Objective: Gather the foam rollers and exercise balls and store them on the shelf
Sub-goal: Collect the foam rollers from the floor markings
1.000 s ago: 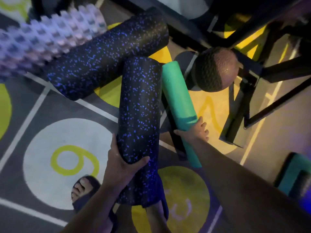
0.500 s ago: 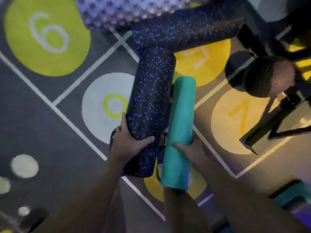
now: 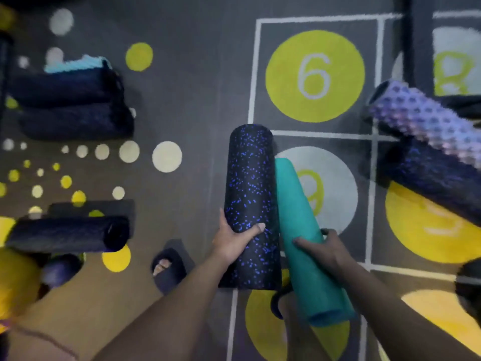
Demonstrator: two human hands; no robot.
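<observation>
Carry step: left hand (image 3: 231, 243) grips speckled roller (image 3: 250, 204), right hand (image 3: 325, 252) grips teal roller (image 3: 304, 241) just beside it, both off floor. Next, probably walk to shelf; more rollers (image 3: 426, 126) right of hands.

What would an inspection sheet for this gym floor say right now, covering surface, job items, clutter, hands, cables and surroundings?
Surface: dark carpet with numbered yellow and white circles.
Job's things: speckled black roller and teal roller, held side by side; purple bumpy roller overlapping a second speckled roller at the right.
Clutter: nothing seen.
Hands: left hand grips the speckled black roller; right hand grips the teal roller.
Cables: nothing seen.
Surroundings: dark rolls stacked at the left, possibly on a shelf; sandalled foot on the floor.
</observation>
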